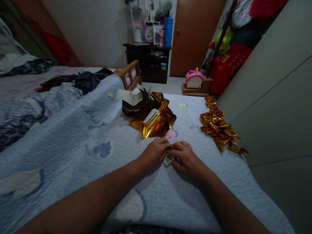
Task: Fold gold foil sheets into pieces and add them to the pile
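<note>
Now both hands are working close together on the light-blue bedcover [97, 182]: the left hand [154, 152] is gripping a small pale piece of paper [167, 161] from one side, and the right hand [187, 160] is pinching it from the other, fingers curled and nearly touching. Just beyond them, loose gold foil sheets [159, 123] are lying in a heap, leaning beside a dark round bundle of paper [136, 109]. Over to the right, folded gold pieces [219, 125] are sitting clustered near the bed's edge.
</note>
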A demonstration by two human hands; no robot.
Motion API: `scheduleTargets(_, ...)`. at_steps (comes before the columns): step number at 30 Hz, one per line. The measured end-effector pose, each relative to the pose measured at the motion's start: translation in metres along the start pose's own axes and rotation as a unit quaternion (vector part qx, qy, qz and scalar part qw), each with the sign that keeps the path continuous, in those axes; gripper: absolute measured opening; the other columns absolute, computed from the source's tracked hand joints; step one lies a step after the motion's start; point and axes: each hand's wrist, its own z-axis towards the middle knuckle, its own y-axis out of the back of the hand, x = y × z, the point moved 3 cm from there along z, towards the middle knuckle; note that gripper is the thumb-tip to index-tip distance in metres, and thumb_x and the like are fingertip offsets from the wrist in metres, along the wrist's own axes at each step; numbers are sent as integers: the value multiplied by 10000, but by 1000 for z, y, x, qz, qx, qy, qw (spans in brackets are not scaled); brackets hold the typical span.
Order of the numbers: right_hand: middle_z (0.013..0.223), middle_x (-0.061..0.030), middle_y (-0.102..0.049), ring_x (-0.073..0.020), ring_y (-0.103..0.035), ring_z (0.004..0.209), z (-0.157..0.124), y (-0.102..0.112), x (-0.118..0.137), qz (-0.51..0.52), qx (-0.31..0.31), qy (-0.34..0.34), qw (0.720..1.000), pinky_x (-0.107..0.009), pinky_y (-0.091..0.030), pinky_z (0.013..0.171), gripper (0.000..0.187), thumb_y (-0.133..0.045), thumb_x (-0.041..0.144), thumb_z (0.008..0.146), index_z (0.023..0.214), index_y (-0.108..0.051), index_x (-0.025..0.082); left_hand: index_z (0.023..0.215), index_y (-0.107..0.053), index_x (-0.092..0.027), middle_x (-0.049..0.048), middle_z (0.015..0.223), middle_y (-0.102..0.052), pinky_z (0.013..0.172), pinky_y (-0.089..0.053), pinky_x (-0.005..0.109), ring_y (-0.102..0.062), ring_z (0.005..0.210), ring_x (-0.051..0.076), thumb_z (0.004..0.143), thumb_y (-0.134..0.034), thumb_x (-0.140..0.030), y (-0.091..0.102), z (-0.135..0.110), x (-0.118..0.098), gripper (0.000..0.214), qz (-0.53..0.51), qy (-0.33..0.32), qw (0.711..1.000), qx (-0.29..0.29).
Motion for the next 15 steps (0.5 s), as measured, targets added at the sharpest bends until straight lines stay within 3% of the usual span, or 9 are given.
scheduleTargets(9, 977, -59, -668, -224, -564, 956, 1, -2, -11, 38, -29, -12, 999, -404, -433, 875, 108, -638, 165, 916, 936, -726, 224, 1087, -708, -184, 83, 1084, -679, 921, -502, 369, -601, 1009, 216, 984, -522, -176, 0, 0, 1, 212, 29, -11, 999, 38)
scheduleTargets(15, 965, -53, -655, -220, -552, 960, 3, -4, -13, 54, -55, -46, 996, -400, -428, 874, 122, -618, 162, 934, 931, -720, 228, 1100, -718, -153, 105, 1054, -624, 869, -498, 353, -570, 990, 220, 952, -559, -157, 1, 0, 7, 217, -4, -2, 1000, 3)
